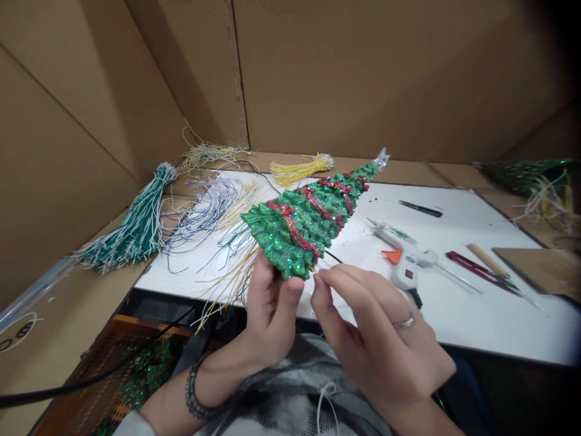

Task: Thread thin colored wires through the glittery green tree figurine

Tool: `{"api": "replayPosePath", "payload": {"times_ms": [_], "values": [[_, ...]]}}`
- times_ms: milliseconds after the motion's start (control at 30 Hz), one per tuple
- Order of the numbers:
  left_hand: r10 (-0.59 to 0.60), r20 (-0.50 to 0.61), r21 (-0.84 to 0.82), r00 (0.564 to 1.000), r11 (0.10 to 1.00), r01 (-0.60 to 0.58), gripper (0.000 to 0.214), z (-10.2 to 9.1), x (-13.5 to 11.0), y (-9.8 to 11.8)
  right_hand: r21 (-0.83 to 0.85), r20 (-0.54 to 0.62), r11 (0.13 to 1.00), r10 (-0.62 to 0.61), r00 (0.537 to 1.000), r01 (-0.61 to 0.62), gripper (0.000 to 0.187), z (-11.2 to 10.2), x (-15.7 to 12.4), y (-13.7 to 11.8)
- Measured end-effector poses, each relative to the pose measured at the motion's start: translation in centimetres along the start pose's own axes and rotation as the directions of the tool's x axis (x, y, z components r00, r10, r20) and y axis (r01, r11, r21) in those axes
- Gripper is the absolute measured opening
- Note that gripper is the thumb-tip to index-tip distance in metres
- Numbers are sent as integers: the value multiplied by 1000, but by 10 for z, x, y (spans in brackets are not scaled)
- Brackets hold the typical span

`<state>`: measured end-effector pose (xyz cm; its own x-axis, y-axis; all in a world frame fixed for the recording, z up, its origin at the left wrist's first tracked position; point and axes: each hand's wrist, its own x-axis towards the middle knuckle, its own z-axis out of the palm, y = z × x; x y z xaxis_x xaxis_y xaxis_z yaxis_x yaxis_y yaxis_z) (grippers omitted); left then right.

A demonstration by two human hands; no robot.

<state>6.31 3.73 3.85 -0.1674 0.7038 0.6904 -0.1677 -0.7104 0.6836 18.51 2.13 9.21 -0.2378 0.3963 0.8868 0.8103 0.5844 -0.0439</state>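
Observation:
A glittery green Christmas tree figure point(297, 227) with red garlands and a clear star-like tip lies tilted in my left hand point(275, 309). The fingers support it from beneath, and the thumb presses on its lower edge. Beside that edge, thumb and forefinger of my right hand point(372, 321) are pinched together. A short bit of thin yellow wire point(313, 268) shows between the tree and those fingertips; most of it is hidden. Just behind the right fingers, a thin black cord point(333, 257) comes out from under the tree.
Bundles of green-white wires point(131, 227), blue-white wires point(204, 209) and yellow wires point(302, 169) lie left and behind. On the right of the white board point(472, 324) are a glue gun point(405, 269), tweezers point(420, 209) and red-handled pliers point(476, 269). Cardboard walls point(363, 72) enclose the table.

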Motion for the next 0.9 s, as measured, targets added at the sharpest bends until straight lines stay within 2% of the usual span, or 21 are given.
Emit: {"api": "replayPosePath", "payload": {"times_ms": [133, 433, 633, 800, 900], "values": [[-21, -9, 23, 1000, 1000, 21, 38, 0, -1, -1, 47, 10, 997, -55, 998, 54, 10, 0, 1, 5], [-71, 2, -44, 998, 997, 71, 40, 0, -5, -2, 56, 23, 998, 17, 1000, -18, 9, -3, 3, 4], [-54, 8, -7, 999, 999, 54, 41, -1, -6, -2, -25, 42, 1000, -5, 999, 6, 4, -4, 5, 2], [-36, 22, -56, 999, 998, 37, 40, 1, -3, -1, -55, 33, 997, -47, 998, 49, 3, -5, 4, 4], [-48, 26, -70, 999, 996, 49, 39, 1, -3, -1, -49, 68, 997, -50, 996, 54, 4, -5, 2, 4]]}}
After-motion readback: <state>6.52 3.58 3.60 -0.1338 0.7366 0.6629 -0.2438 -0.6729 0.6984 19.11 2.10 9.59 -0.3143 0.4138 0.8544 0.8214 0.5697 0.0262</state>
